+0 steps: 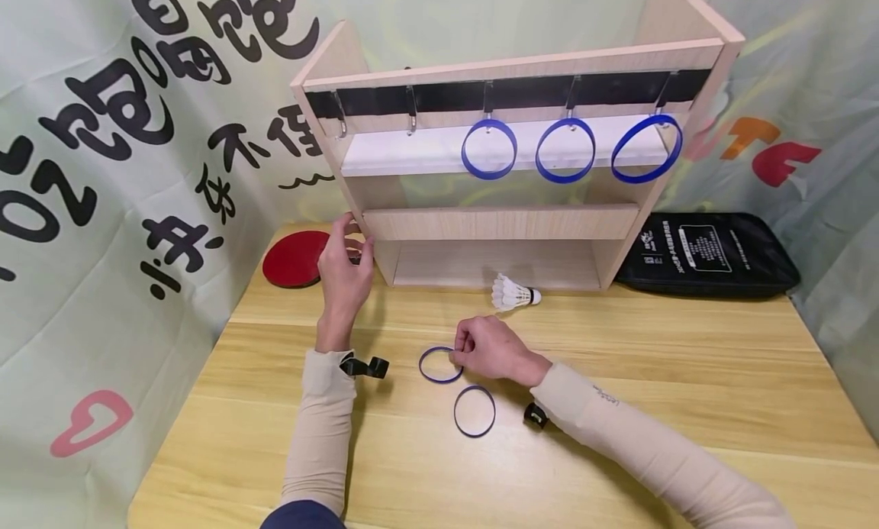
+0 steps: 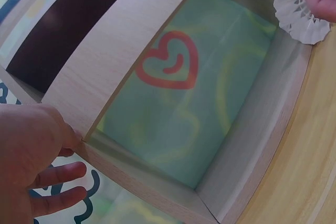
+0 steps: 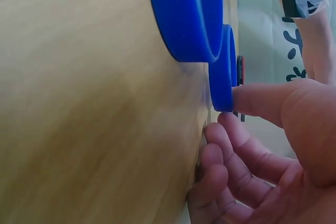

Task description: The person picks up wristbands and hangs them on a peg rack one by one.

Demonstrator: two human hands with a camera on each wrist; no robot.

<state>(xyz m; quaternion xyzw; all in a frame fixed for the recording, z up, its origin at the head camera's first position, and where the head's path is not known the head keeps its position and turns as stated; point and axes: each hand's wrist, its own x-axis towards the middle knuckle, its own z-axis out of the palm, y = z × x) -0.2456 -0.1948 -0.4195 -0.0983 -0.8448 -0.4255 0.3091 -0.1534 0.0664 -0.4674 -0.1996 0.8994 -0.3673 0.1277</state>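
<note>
At the wooden shelf's [image 1: 501, 224] left side, my left hand [image 1: 343, 273] touches the edge of the side panel. In the left wrist view, two fingers [image 2: 60, 199] of it stretch loosely outside the panel. On the tabletop, my right hand [image 1: 494, 349] pinches the right edge of a blue ring [image 1: 421, 366] between thumb and fingertips. The right wrist view has the thumb on that ring [image 3: 220, 82], with the other fingers curled near the wood. Closer to me lies a second blue ring [image 1: 456, 418], apart from the hand.
Three blue rings [image 1: 465, 159] hang from hooks on the shelf's black strip [image 1: 446, 98]; two hooks at left hold nothing. A white shuttlecock [image 1: 511, 293] lies before the shelf. A red paddle [image 1: 295, 259] is left, a black case [image 1: 714, 254] right. Printed cloth surrounds the table [image 1: 618, 414].
</note>
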